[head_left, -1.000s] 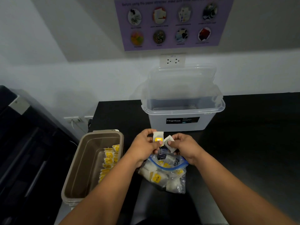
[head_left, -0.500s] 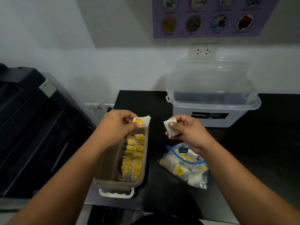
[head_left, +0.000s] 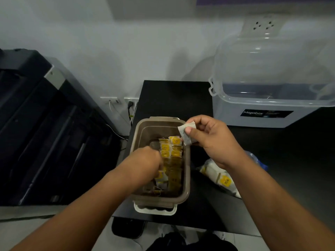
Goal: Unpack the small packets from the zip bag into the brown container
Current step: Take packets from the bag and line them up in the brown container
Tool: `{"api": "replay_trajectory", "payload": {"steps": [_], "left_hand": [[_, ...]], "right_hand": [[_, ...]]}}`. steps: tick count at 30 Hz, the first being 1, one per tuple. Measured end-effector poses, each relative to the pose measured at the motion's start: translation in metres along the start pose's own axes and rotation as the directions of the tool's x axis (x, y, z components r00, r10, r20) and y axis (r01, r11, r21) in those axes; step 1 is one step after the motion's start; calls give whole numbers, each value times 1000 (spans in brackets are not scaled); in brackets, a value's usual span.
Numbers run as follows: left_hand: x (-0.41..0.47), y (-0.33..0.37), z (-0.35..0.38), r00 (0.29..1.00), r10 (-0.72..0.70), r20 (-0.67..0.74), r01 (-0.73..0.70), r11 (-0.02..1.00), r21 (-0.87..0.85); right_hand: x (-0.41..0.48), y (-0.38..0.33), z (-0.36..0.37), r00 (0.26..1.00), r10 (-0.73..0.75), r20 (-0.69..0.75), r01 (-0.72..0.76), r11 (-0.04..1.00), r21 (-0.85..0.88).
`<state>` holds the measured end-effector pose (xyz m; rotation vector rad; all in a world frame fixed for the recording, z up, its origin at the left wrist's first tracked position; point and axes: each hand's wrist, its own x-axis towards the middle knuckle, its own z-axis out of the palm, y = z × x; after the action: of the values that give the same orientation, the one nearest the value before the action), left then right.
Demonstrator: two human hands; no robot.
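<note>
While right hand [head_left: 215,142] pinches packet [head_left: 186,139] over brown container [head_left: 154,130], left hand [head_left: 145,163] inside, grip unseen.

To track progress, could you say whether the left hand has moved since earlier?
Yes: left hand went from the brown rectangular plastic container's far rim down inside it.

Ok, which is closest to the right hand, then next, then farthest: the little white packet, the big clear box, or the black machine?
1. White packet: pinched in the right hand itself, over the right rim of the brown container.
2. Big clear box: just behind the hand, on the right.
3. Black machine: far off on the left, past the container.
</note>
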<state>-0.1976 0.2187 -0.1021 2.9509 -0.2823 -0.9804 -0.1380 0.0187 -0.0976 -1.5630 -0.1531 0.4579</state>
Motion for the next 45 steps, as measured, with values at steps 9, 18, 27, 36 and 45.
{"api": "replay_trajectory", "payload": {"steps": [9,18,27,36,45], "left_hand": [[17,9,26,993,107,53,-114,983,144],[21,7,30,992,122,27,-125,983,132],[-29,-27,-38,907,53,-418,-307,763,-569],[-34,-30,-27,853,97,-513,-377,794,-476],[7,0,24,961,253,-107,-272,935,-228]], "right_hand": [[-10,10,8,999,6,-52,-6,1000,14],[-15,7,11,997,-2,-78,-2,998,-58],[-22,-4,22,998,-33,51,49,935,-351],[-28,-4,35,996,-16,90,56,888,-457],[-18,22,23,988,36,-148,-111,834,-540]]}}
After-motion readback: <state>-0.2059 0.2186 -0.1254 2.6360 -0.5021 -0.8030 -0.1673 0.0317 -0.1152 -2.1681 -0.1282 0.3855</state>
